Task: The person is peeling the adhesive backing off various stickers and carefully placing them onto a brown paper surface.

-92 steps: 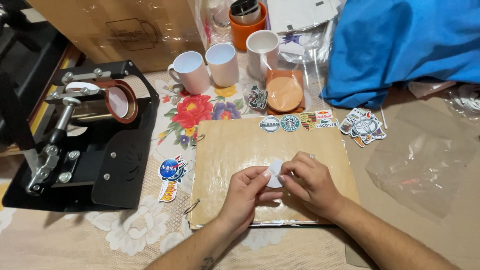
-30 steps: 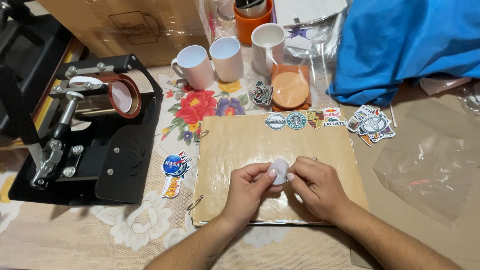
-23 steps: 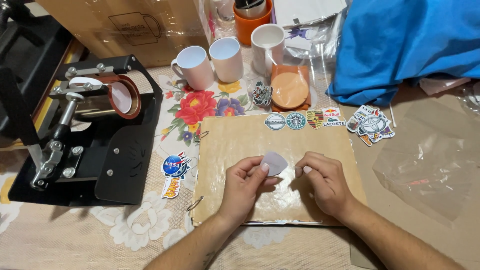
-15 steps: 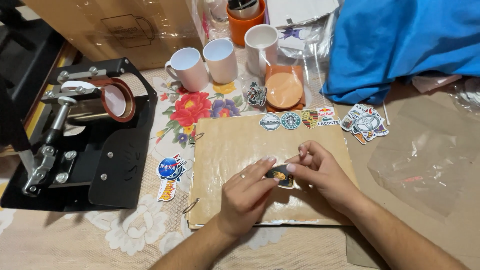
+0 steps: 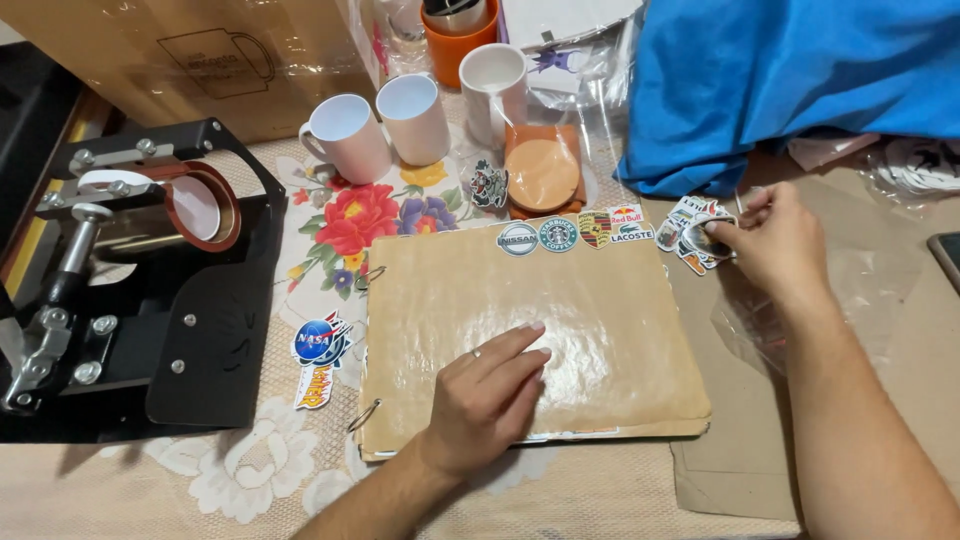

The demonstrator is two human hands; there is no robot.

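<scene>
Resting palm-down on the brown ring-bound board [image 5: 540, 330], the left hand [image 5: 485, 400] lies flat, fingers extended and slightly spread, holding nothing; a ring shows on one finger.

Right hand [image 5: 770, 245] is off the board's right edge, thumb and fingertips pinched on a sticker at the small sticker pile [image 5: 692, 232] lying on the table just beside the board's upper right corner. Forearm runs in from the lower right.

Labels and packages by place:
- Row of four stickers [image 5: 575, 233] along the board's top edge: two round (one grey-blue, one green), one shield-shaped, one rectangular white.
- Round blue sticker [image 5: 321, 341] plus a yellow-orange one [image 5: 313, 385] below it, on the floral tablecloth [image 5: 355, 215] left of the board.
- Dark cartoon-style sticker [image 5: 488, 184] above the board, next to the orange round coasters [image 5: 541, 172].
- Three white mugs [image 5: 415, 120] behind, an orange cup [image 5: 458, 35] further back.
- Cardboard box [image 5: 190, 55] with a mug outline drawing, top left.
- Black mug press [image 5: 130, 270] at left, red-brown collar open.
- Blue cloth [image 5: 800, 80] top right; clear plastic wrap [image 5: 870, 290] under the right wrist.
</scene>
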